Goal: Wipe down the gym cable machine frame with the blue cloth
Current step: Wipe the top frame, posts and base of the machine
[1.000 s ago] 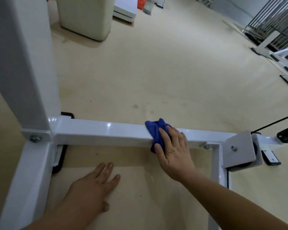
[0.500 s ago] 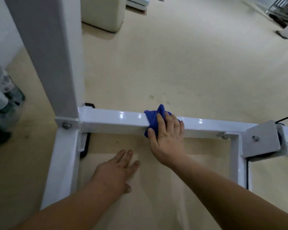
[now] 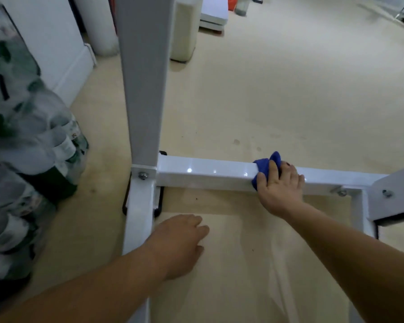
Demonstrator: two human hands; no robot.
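The cable machine's white frame lies low on the floor: a horizontal base bar (image 3: 208,173) runs right from a tall grey-white upright post (image 3: 145,89). The blue cloth (image 3: 265,165) is bunched over the top and near face of that bar, right of its middle. My right hand (image 3: 279,190) holds the cloth against the bar, fingers bent over the top and thumb on the near side. My left hand (image 3: 180,243) rests on the floor inside the frame, close to the left side rail (image 3: 138,217), holding nothing.
A grey pulley plate (image 3: 392,197) sits at the bar's right corner. A wrapped pack of bottles (image 3: 21,148) stands on the floor to the left. Behind the post are a white cylinder (image 3: 100,26), a cream container (image 3: 184,31) and a flat white platform (image 3: 212,12).
My right hand slid the cloth a little leftward along the bar, and its fingers now bend over the top. My left hand shifted toward the left rail. The view swung left.
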